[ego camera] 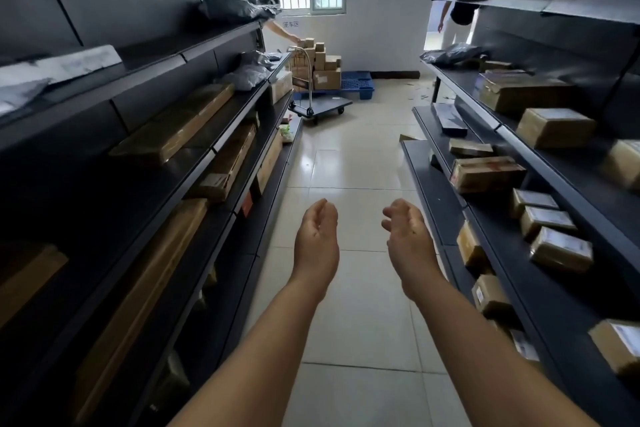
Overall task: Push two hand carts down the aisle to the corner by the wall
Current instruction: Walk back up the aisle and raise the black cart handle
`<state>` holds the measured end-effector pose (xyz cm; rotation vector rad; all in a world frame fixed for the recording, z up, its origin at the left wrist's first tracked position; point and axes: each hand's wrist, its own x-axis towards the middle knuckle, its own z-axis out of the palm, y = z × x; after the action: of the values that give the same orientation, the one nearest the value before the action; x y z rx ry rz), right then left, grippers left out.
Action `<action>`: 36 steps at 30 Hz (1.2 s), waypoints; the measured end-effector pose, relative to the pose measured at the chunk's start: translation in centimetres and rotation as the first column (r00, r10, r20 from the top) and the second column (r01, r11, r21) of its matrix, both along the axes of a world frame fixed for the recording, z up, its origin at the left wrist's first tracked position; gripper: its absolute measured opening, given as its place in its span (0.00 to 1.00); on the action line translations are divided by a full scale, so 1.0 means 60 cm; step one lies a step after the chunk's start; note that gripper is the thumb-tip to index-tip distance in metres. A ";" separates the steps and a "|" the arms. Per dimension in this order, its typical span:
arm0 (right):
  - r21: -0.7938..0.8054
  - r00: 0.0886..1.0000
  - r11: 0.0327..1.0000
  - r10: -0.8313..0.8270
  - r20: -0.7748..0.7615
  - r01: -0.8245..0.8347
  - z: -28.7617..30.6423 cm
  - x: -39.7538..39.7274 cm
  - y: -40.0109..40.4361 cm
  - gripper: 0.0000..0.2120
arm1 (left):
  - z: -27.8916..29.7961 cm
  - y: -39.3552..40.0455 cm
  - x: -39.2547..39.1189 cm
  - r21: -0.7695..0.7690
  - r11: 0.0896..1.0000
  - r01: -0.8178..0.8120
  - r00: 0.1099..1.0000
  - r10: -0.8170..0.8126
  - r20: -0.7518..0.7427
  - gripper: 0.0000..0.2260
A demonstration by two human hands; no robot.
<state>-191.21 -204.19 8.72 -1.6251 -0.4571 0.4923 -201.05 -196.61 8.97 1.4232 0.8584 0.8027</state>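
Both arms reach forward down the aisle, palms turned toward each other. Left hand [317, 236] and right hand [407, 236] hang in mid-air over the tiled floor [349, 163], apart from one another. Fingers [322, 210] of the left are loosely curled and spread, holding nothing; the right's likewise, empty and slack.

Hand cart [320, 104] stands at the far end of the aisle, well apart from both hands, straight ahead and slightly left of them. Flat dark deck on small wheels, bare on top; metal loop handle upright at its left end. It sits just past the end of the left shelving [221, 135].

Behind the cart, stacked cardboard boxes [320, 68] and a blue pallet [358, 83] lie against the white wall [388, 28]. Only one cart can be made out clearly; whether another stands under the boxes cannot be told.

Another person's arm [282, 32] reaches to the top of the box stack. A second person [455, 22] stands in the doorway at right. Right shelving [485, 225] carries small parcels.
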 end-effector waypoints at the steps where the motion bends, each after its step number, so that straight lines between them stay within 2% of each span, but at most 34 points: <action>1: 0.002 1.000 1.000 0.004 -0.002 -0.004 0.003 0.022 0.023 0.17 | 0.001 0.023 0.021 -0.003 1.000 -0.005 1.000 0.005 -0.005 0.23; 18: 0.010 0.998 0.999 -0.037 0.043 0.036 0.013 0.357 0.495 0.22 | 0.005 0.509 0.360 -0.007 0.999 0.052 0.999 -0.052 0.007 0.23; 24: 0.000 0.999 0.999 -0.045 0.007 0.045 -0.013 0.471 0.640 0.23 | -0.012 0.657 0.468 -0.033 0.998 0.062 0.998 -0.063 -0.022 0.22; 30: 0.017 0.999 0.999 -0.046 0.012 0.046 -0.034 0.645 0.813 0.25 | -0.020 0.826 0.630 -0.037 0.998 0.055 0.998 -0.055 -0.019 0.21; 36: 0.031 1.000 0.999 0.019 0.001 -0.019 -0.010 0.814 0.992 0.25 | -0.003 0.996 0.796 -0.028 1.000 0.009 0.999 -0.010 -0.033 0.20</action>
<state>-142.38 -144.68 8.13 -1.5922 -0.4794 0.4969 -153.32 -136.83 8.78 1.4185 0.8842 0.7593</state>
